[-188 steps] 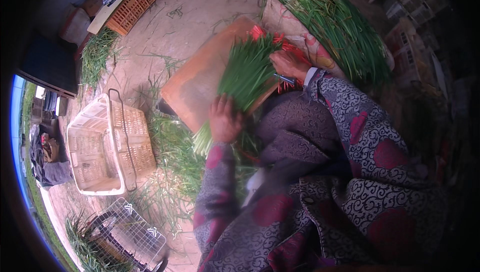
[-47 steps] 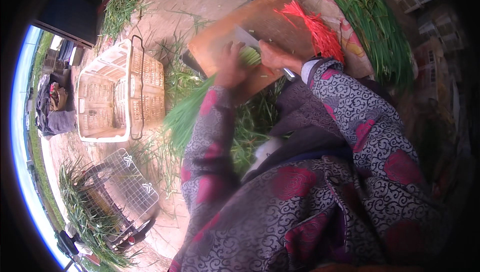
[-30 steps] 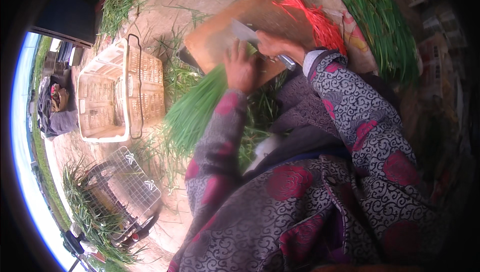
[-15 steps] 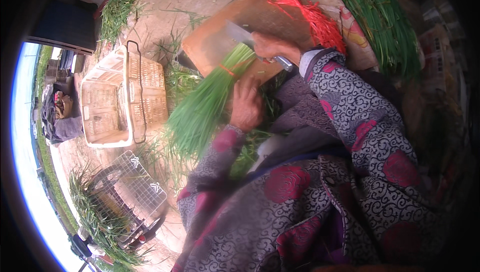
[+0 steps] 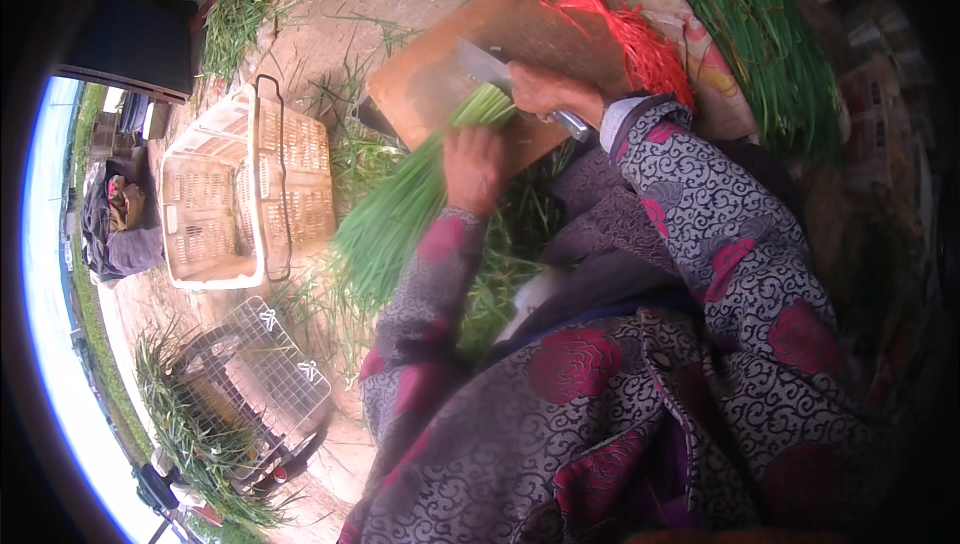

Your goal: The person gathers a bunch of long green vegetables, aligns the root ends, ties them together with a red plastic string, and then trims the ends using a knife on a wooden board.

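A bundle of long green chives (image 5: pixel 392 219) slants over the near left edge of a brown board (image 5: pixel 415 84), its pale cut ends lying on the board. My left hand (image 5: pixel 474 166) is closed over the bundle just below those ends, and its fingers hide the tie. In my right hand (image 5: pixel 550 92) is a knife (image 5: pixel 484 66) with a wide blade and a metal-ended handle. The blade lies low over the board, just beyond the cut ends. A bunch of red ties (image 5: pixel 645 44) rests on the board's right side.
Left of the bundle stands a whitish plastic crate (image 5: pixel 300 164) with a dark handle. A wire rack (image 5: pixel 265 369) lies nearer, beside loose greens (image 5: pixel 190 434). More long chives (image 5: pixel 760 54) lie on a sack at the far right. Scattered leaves cover the ground around the board.
My left hand has moved up and across from the bundle's near side, and now lies over the tied part. The right hand and knife have hardly moved.
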A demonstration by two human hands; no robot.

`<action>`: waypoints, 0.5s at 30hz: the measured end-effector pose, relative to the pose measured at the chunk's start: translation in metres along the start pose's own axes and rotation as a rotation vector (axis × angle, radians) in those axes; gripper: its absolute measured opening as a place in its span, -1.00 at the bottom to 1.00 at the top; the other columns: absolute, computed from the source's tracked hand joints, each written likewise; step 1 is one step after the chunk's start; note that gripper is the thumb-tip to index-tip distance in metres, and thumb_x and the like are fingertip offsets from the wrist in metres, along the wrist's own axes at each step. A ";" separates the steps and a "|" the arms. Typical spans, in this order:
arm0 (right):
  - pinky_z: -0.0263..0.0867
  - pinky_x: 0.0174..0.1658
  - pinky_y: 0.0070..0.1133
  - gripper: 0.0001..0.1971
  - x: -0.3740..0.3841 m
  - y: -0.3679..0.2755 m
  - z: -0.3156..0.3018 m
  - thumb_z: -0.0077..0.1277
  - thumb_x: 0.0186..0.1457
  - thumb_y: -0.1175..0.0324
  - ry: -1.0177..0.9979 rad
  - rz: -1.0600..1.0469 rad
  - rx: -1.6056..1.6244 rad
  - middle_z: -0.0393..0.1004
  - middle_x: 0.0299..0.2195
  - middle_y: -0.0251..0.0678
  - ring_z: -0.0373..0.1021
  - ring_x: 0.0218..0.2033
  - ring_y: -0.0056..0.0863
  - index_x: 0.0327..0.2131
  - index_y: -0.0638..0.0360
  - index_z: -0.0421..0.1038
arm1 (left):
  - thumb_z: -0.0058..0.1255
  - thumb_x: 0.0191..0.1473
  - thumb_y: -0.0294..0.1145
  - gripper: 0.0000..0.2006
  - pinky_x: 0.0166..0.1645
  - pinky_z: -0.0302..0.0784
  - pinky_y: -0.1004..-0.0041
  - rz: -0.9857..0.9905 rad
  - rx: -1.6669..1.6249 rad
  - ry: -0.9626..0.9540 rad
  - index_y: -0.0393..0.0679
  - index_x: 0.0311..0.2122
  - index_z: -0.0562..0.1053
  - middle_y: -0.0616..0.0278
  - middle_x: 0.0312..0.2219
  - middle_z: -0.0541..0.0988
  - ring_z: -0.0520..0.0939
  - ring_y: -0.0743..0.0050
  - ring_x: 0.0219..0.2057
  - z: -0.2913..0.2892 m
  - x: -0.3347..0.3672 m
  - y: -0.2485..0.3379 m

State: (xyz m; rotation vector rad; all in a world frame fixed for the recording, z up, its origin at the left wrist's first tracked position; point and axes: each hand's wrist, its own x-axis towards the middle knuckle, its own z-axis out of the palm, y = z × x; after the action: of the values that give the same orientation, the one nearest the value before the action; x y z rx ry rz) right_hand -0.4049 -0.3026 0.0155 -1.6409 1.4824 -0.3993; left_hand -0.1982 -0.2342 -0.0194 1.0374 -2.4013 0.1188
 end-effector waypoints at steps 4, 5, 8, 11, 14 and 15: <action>0.34 -0.62 -0.30 -0.79 0.005 -0.001 -0.002 -0.14 -0.02 0.52 -0.048 0.022 -0.079 0.48 -0.62 0.11 0.49 -0.66 -0.15 -0.43 0.56 0.43 | 0.08 -0.12 -0.41 -0.77 0.09 0.38 0.13 0.071 -0.016 -0.134 -0.19 -0.27 0.48 0.13 -0.26 0.56 0.53 0.14 -0.09 -0.016 -0.024 -0.003; 0.33 -0.62 -0.29 -0.79 0.004 -0.003 -0.001 -0.13 -0.02 0.52 -0.034 0.027 -0.074 0.48 -0.62 0.12 0.49 -0.66 -0.15 -0.44 0.57 0.43 | 0.08 -0.11 -0.41 -0.77 0.08 0.38 0.13 0.073 -0.022 -0.172 -0.19 -0.27 0.48 0.12 -0.26 0.56 0.53 0.14 -0.09 -0.020 -0.025 -0.005; 0.34 -0.61 -0.28 -0.79 0.004 -0.006 0.000 -0.13 -0.03 0.52 -0.041 0.034 -0.072 0.48 -0.62 0.14 0.50 -0.65 -0.13 -0.45 0.58 0.42 | 0.13 -0.11 -0.35 -0.77 0.00 0.37 0.16 0.042 -0.090 -0.120 -0.17 -0.30 0.48 0.13 -0.30 0.56 0.52 0.13 -0.15 -0.027 -0.010 0.003; 0.36 -0.58 -0.28 -0.79 0.005 -0.006 -0.001 -0.12 -0.02 0.51 -0.055 0.034 -0.057 0.49 -0.62 0.15 0.51 -0.64 -0.13 -0.46 0.57 0.42 | 0.15 -0.11 -0.28 -0.70 -0.07 0.35 0.18 0.006 -0.021 -0.126 -0.16 -0.24 0.49 0.17 -0.35 0.54 0.50 0.14 -0.20 -0.011 0.008 0.005; 0.38 -0.56 -0.26 -0.80 0.000 -0.009 0.001 -0.10 -0.01 0.51 -0.043 0.022 -0.101 0.50 -0.61 0.15 0.52 -0.62 -0.11 -0.43 0.55 0.42 | 0.11 -0.06 -0.25 -0.58 -0.02 0.34 0.14 -0.091 0.152 -0.213 -0.16 -0.05 0.46 0.18 -0.29 0.55 0.51 0.14 -0.17 0.016 0.018 0.006; 0.39 -0.55 -0.26 -0.80 -0.001 -0.005 -0.001 -0.10 -0.01 0.51 -0.025 0.024 -0.125 0.50 -0.61 0.15 0.53 -0.61 -0.10 -0.42 0.54 0.42 | 0.10 -0.04 -0.24 -0.56 0.01 0.34 0.13 -0.121 0.135 -0.108 -0.15 -0.03 0.44 0.16 -0.26 0.56 0.51 0.13 -0.14 0.010 0.029 0.010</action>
State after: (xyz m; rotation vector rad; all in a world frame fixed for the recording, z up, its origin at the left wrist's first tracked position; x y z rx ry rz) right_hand -0.4030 -0.3024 0.0205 -1.7179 1.5334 -0.2768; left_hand -0.2258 -0.2489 -0.0131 1.2783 -2.4469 0.1884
